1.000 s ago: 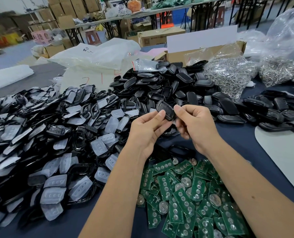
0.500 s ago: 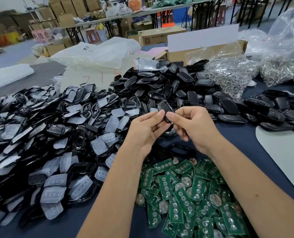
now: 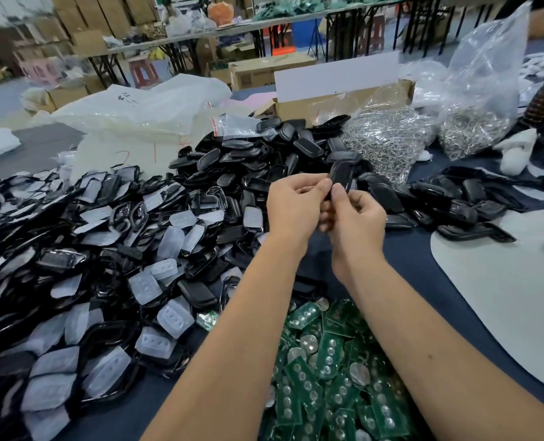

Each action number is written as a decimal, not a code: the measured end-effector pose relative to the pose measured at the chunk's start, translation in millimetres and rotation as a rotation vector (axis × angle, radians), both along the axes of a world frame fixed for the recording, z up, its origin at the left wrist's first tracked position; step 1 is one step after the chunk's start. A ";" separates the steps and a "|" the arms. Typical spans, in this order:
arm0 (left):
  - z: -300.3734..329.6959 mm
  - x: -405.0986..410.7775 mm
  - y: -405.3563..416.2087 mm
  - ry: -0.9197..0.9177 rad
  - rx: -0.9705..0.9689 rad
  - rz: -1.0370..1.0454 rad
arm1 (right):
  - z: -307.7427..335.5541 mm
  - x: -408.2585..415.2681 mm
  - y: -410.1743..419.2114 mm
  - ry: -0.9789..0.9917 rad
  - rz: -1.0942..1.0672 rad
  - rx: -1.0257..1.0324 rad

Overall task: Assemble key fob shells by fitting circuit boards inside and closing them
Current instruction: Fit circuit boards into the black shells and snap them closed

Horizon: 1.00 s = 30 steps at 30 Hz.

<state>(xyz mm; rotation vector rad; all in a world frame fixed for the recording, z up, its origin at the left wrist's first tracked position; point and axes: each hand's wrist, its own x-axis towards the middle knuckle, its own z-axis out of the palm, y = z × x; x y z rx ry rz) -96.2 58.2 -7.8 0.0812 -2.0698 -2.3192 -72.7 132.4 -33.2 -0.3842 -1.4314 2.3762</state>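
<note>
Closing a key fob shell between both hands, lifted clear of the piles

Over the last second I have raised the glossy black plastic key fob shell (image 3: 341, 176) from low and flat to nearly upright, above the middle of the desk (image 3: 401, 272); my left hand (image 3: 293, 208) now pinches its lower edge with curled fingers (image 3: 323, 186), and my right hand (image 3: 355, 218) has slid from beside it to beneath it, thumb pressing the same edge. I judge this to be the snap-shut squeeze, though any board inside is hidden. Left lies the heap of black frames with frosted button pads (image 3: 83, 256), near me the green circuit boards (image 3: 324, 370). Red marks on the white plastic bag (image 3: 143, 122) at the far edge and box print are unreadable.
</note>
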 end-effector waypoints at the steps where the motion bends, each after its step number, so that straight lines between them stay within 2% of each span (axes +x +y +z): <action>1: 0.6 -4.9 11.3 0.016 -0.067 -0.023 | -0.2 -2.4 4.1 -0.018 -0.061 -0.035; 4: 5.1 -12.5 37.4 0.104 -0.219 -0.099 | -0.3 -9.4 18.9 -0.041 -0.238 -0.122; 7: 5.9 -15.0 47.6 0.160 -0.245 -0.142 | 2.3 -14.0 33.4 -0.015 -0.333 -0.219; 8: 4.2 -16.7 46.5 0.193 -0.309 -0.099 | 2.8 -14.6 35.5 -0.025 -0.339 -0.244; 10: -2.9 -21.9 39.7 0.307 -0.602 0.037 | 1.7 -14.7 37.0 -0.077 -0.332 -0.211; 13: -15.7 -29.4 21.7 0.426 -1.082 0.134 | -0.1 -13.1 35.2 -0.146 -0.269 0.013; 15: -21.4 -36.7 10.4 0.432 -1.324 0.005 | 0.3 -11.1 34.1 -0.167 -0.181 0.248; 17: -21.7 -43.9 1.2 0.428 -1.462 -0.205 | 1.2 -9.6 33.0 -0.178 -0.056 0.590; 20: -13.7 -53.5 -9.4 0.439 -1.491 -0.307 | 5.1 -3.7 30.8 -0.136 0.186 0.939; 23: -5.6 -57.9 -22.8 0.421 -1.500 -0.266 | 10.1 0.8 33.5 -0.132 0.347 1.123; 26: -0.5 -61.2 -37.9 0.376 -1.466 -0.202 | 17.6 5.1 35.0 -0.130 0.588 1.399; 30: 1.1 -59.6 -50.9 0.385 -1.367 -0.141 | 30.9 15.0 36.7 -0.118 0.900 1.488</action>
